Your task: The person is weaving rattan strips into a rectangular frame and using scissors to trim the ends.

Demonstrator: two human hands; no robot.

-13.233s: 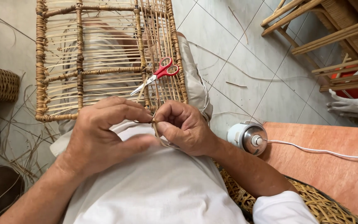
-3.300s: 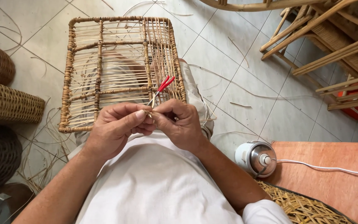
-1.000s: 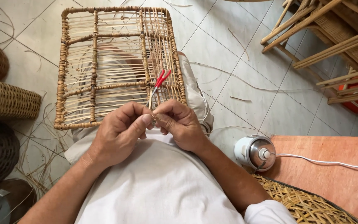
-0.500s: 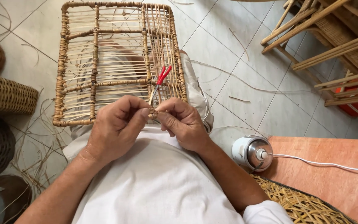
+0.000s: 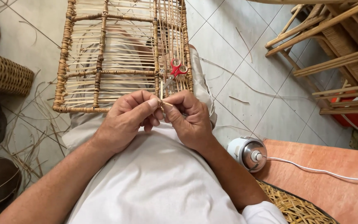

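Both hands meet over the lap at the near edge of a rattan frame point(image 5: 104, 62). The left hand point(image 5: 125, 120) and right hand point(image 5: 189, 120) each have their grip pinched on a thin cane strand point(image 5: 165, 103) between the fingertips. Red-handled scissors point(image 5: 174, 71) lie on the frame just beyond the hands.

Woven baskets point(image 5: 3, 74) at left, white-and-metal spool point(image 5: 248, 153) on orange board point(image 5: 336, 182), stacked cane chairs point(image 5: 336, 54) at right.

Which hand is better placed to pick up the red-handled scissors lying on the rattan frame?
Probably the right hand: the red-handled scissors lie on the rattan frame almost straight above it, nearer than the left hand. Both hands pinch a thin cane strip, so one must let go.
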